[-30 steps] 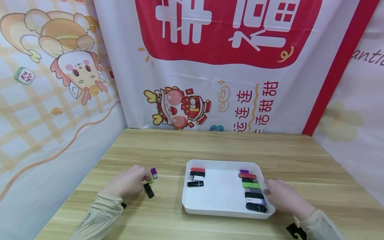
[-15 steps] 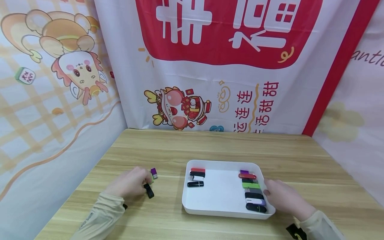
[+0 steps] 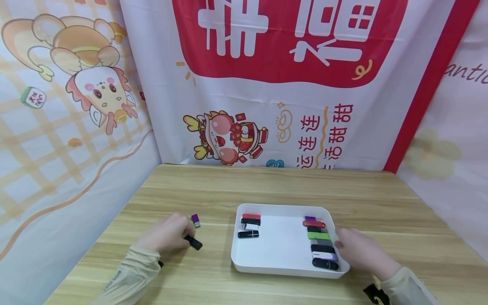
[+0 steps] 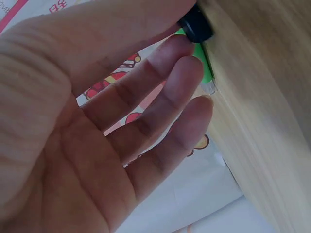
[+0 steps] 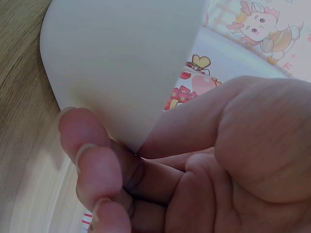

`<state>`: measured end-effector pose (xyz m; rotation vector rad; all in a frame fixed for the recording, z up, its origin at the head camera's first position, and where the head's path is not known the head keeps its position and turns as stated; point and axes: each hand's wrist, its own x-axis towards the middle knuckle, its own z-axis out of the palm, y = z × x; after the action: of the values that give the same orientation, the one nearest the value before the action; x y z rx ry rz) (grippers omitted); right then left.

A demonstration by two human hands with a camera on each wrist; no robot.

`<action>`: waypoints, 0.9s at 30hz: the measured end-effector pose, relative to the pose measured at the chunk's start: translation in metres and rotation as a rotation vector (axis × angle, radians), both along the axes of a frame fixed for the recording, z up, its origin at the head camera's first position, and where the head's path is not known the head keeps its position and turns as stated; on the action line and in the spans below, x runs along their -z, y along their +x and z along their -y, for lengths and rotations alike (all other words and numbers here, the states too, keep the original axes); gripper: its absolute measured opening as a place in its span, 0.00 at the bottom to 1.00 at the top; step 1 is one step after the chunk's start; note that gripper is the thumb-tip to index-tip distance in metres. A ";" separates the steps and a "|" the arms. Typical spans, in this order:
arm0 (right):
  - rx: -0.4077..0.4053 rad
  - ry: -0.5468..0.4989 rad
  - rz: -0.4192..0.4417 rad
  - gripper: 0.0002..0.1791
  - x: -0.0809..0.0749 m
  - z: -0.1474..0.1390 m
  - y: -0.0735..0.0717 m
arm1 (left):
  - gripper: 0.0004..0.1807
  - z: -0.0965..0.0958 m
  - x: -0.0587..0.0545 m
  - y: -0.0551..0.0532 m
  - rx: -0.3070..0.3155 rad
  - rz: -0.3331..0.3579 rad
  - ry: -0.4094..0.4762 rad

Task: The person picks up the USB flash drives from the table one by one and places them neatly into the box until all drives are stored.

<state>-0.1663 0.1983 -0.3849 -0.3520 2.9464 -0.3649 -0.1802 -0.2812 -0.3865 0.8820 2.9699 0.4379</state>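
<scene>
At the left of the table, my left hand [image 3: 169, 232] pinches one end of a black USB stick [image 3: 193, 242] between thumb and index finger. In the left wrist view a green USB stick [image 4: 206, 68] lies just beyond those fingertips, mostly hidden from the head camera. A purple USB stick [image 3: 195, 220] lies right past the knuckles. My right hand [image 3: 360, 250] grips the right wall of a white tray [image 3: 282, 272]; in the right wrist view, the curled fingers sit outside that wall and the thumb reaches over its far side.
Inside the tray, several USB sticks form a column along the right wall, including a red one [image 3: 314, 223] and a black one [image 3: 325, 264]. A shorter column with a black stick [image 3: 248, 234] lies at its left. Printed cloth [image 3: 228, 93] hangs behind the wooden table [image 3: 221, 186].
My left hand has taken hold of the black USB stick and turned it, its free end swinging to the right. The right hand and tray stay put.
</scene>
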 end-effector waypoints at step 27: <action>0.039 0.002 0.053 0.20 -0.002 0.003 -0.002 | 0.08 -0.004 0.004 -0.001 0.005 -0.010 -0.013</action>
<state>-0.1686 0.1949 -0.3831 -0.2798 2.9047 -0.3699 -0.1817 -0.2776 -0.3905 0.8932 2.9755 0.4152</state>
